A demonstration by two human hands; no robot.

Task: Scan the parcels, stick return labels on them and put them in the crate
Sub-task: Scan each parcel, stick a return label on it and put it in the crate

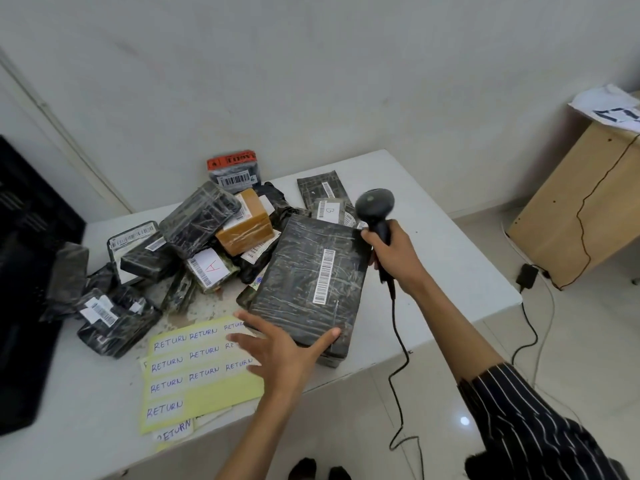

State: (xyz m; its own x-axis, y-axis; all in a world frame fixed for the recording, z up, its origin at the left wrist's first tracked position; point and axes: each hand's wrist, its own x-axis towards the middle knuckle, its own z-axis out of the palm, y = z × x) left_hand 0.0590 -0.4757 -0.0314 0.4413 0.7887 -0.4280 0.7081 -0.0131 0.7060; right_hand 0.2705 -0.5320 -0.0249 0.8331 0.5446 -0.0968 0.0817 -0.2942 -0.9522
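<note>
Black plastic-wrapped parcel [304, 282] with a white barcode strip lies flat near the white table's [433, 271] front edge. Left hand [280, 351] is spread wide, fingers [249, 318] straight over the yellow sheet of RETURN labels [194, 372], thumb against the parcel's near end. Right hand [394, 258], arm stretched forward, grips a black corded barcode scanner [375, 206] by its handle, head above the parcel's far corner.

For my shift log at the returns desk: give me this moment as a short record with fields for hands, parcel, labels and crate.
left hand: open, thumb on near end of large black parcel
right hand: grips scanner near parcel's far corner
large black parcel: on table, barcode up, no return label seen
label sheets: yellow, beside left hand
crate: black, far left, blurred
</note>
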